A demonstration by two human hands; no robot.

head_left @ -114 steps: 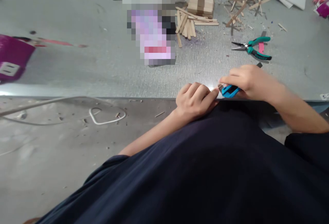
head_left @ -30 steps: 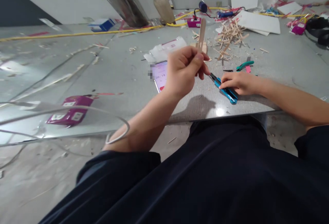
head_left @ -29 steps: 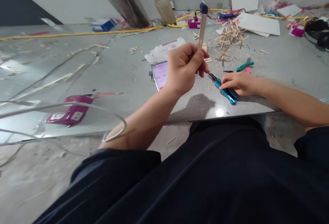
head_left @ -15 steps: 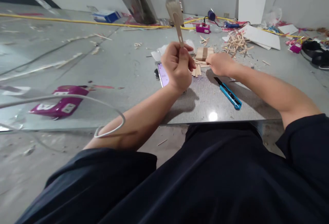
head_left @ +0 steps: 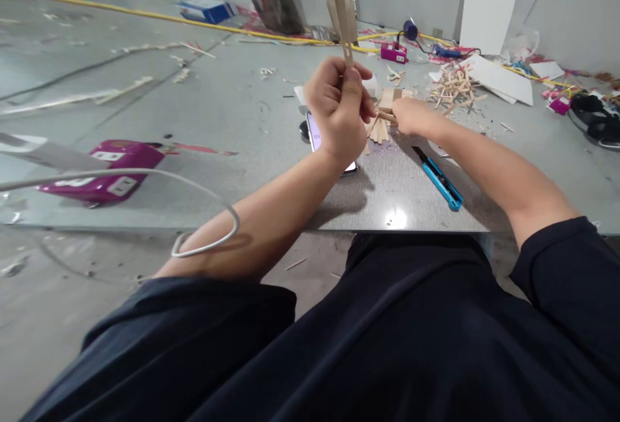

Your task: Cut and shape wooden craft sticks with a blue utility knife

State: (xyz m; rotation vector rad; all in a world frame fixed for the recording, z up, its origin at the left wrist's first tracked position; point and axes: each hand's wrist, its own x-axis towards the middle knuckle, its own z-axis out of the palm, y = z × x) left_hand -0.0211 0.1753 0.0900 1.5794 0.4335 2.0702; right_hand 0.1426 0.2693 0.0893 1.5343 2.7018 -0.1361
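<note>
"On the wide grey table [head_left: 271, 183], what is listed for the left hand [head_left: 341, 108]?"

"One flat, round-ended, pale wooden stick [head_left: 343, 21], pinched between thumb and fingers, held nearly upright above the tabletop."

"And the right hand [head_left: 411, 116]?"

"Extended to the right of it, fingertips at a loose fan of pale wooden sticks [head_left: 380, 131]. Whether any is gripped, I cannot tell."

"Remaining items?"

"One brown-banded block of pale wooden sticks [head_left: 388, 97], just beyond the fan. One light-blue utility knife with dark blade [head_left: 440, 179], right of the fan, nearer the edge. One rectangular phone with lit screen [head_left: 314, 130], left of the fan, partly hidden by the left hand. One tangled heap of wooden sticks [head_left: 458, 86], far right."
</note>
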